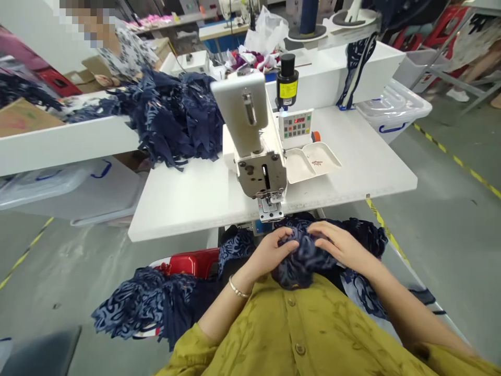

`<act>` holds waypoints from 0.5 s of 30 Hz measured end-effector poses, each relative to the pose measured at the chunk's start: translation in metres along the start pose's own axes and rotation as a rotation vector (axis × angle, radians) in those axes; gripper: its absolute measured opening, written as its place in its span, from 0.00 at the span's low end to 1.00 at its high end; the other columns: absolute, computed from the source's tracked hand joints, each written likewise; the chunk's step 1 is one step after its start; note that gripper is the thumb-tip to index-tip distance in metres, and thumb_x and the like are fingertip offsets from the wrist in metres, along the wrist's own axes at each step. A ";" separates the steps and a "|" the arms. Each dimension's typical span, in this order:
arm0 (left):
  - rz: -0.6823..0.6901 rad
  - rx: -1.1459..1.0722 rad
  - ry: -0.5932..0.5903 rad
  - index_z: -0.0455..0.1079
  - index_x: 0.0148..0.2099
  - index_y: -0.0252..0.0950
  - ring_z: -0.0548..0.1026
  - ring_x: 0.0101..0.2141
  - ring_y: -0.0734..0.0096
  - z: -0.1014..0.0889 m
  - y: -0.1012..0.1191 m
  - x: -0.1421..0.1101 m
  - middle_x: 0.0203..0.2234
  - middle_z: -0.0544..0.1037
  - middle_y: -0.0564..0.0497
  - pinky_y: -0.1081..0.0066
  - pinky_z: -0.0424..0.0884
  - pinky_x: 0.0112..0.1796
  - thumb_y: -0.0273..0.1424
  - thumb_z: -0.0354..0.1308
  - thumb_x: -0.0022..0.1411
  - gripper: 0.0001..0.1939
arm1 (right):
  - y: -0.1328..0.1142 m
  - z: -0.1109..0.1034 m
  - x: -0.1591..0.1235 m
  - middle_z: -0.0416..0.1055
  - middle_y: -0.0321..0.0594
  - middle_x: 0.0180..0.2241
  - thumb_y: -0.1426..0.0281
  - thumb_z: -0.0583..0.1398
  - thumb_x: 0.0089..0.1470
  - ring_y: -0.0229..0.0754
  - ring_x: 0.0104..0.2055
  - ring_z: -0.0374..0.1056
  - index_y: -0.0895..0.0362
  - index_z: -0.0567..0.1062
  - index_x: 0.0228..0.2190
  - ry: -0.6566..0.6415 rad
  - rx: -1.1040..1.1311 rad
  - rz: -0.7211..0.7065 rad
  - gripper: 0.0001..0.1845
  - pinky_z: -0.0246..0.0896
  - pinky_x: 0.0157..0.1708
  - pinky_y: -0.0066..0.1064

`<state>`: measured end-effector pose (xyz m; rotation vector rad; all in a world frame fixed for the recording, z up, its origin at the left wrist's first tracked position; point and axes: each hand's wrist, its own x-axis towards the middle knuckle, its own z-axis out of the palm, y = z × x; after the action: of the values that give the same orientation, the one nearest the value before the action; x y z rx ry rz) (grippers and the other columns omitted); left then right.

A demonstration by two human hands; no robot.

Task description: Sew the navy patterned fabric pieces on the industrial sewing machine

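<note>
My left hand (271, 251) and my right hand (340, 243) both rest on a bunched piece of dark blue patterned fabric (303, 261) in my lap, just below the sewing machine's presser foot (271, 208). The left hand's fingers curl into the cloth and pinch a fold. The right hand lies over the top of the bundle with fingers bent, gripping it. The white sewing machine (254, 141) stands on the white table (195, 198) directly ahead. More of the same fabric (144, 303) hangs down to my left.
A heap of dark blue fabric pieces (176, 117) lies on the table's left rear. A white two-part tray (313, 161) and a control panel (296, 125) sit right of the machine. Clear plastic bins (391, 107) stand at both sides. Another person (121, 49) sits at back left.
</note>
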<state>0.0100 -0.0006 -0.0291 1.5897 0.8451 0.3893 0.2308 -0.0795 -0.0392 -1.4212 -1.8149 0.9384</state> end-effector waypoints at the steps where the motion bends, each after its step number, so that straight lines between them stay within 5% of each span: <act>1: 0.034 0.034 -0.015 0.73 0.45 0.35 0.73 0.42 0.66 -0.002 0.007 -0.003 0.40 0.78 0.50 0.69 0.67 0.47 0.40 0.57 0.62 0.14 | 0.000 0.007 0.005 0.70 0.48 0.49 0.51 0.49 0.63 0.49 0.51 0.67 0.55 0.70 0.49 0.005 0.073 0.004 0.25 0.61 0.52 0.41; 6: 0.107 0.118 0.020 0.74 0.45 0.35 0.74 0.42 0.67 -0.006 0.033 -0.014 0.41 0.78 0.48 0.71 0.67 0.47 0.35 0.53 0.65 0.13 | -0.015 0.030 0.029 0.73 0.48 0.44 0.44 0.40 0.61 0.49 0.48 0.68 0.59 0.73 0.48 -0.123 0.454 -0.061 0.38 0.64 0.50 0.39; 11: 0.183 0.272 0.144 0.70 0.34 0.35 0.71 0.33 0.73 -0.013 0.045 -0.020 0.30 0.74 0.52 0.75 0.67 0.38 0.27 0.49 0.63 0.09 | -0.037 0.033 0.046 0.74 0.41 0.40 0.52 0.56 0.58 0.45 0.45 0.70 0.53 0.75 0.42 0.165 0.623 0.074 0.20 0.65 0.46 0.34; 15: 0.145 0.307 0.208 0.70 0.39 0.36 0.72 0.32 0.73 -0.014 0.045 -0.021 0.31 0.75 0.53 0.75 0.69 0.36 0.32 0.50 0.66 0.08 | -0.051 0.034 0.063 0.72 0.35 0.32 0.57 0.62 0.54 0.38 0.32 0.68 0.53 0.73 0.34 0.306 0.879 0.203 0.13 0.65 0.36 0.29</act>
<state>-0.0004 -0.0051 0.0212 1.9261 0.9859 0.5567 0.1631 -0.0308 -0.0115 -1.0864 -0.8472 1.3114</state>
